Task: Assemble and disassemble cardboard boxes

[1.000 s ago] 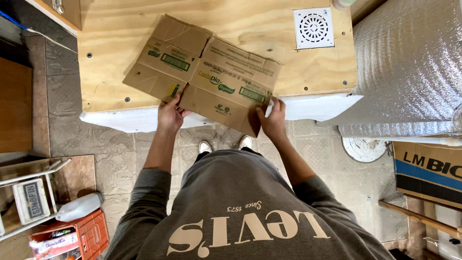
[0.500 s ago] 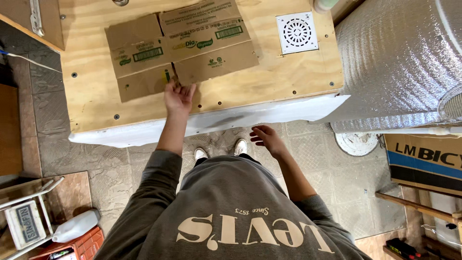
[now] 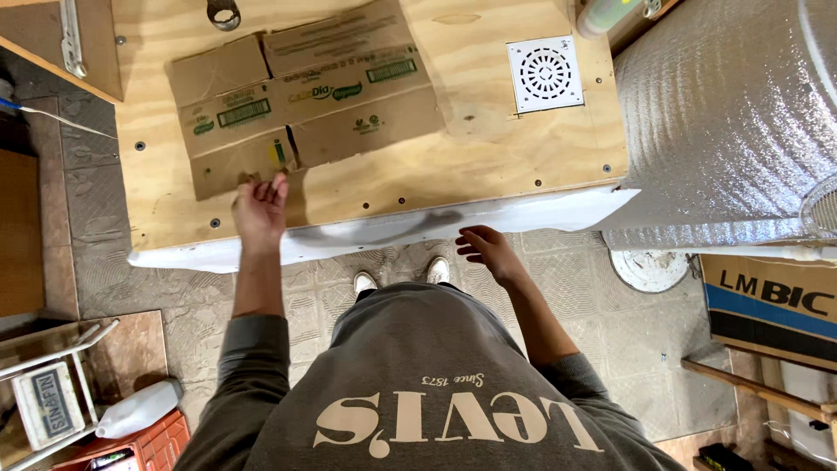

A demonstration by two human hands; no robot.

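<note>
Grey sweatshirt fabric [image 3: 418, 392] fills the near edge of the view, and beneath it lies a floor of patterned grey tiles [image 3: 610, 349] where two white shoe tips [image 3: 401, 277] show side by side. Just beyond the shoes runs the white front edge [image 3: 392, 231] of a low plywood board [image 3: 488, 157], pale and dotted with screw heads. The right hand [image 3: 488, 250] hangs loose and empty in front of that edge, fingers half curled, touching nothing. The left hand [image 3: 260, 209] reaches over the board with its fingers spread, their tips at the near flap of one flattened cardboard box [image 3: 305, 96]; whether they press it or only hover I cannot tell, and nothing is gripped. The cardboard lies flat on the left half of the board, its flaps folded out, well apart from the one square white drain grate [image 3: 545, 74] set into the far right corner. A metal ring [image 3: 223, 12] sits at the far edge. To the right a large roll of silver bubble insulation [image 3: 732, 122] presses against the board's side, with a printed carton [image 3: 767, 301] and a round white lid [image 3: 649, 266] below it. At the near left stand a white plastic jug [image 3: 139, 408] and a red crate [image 3: 131, 449].
</note>
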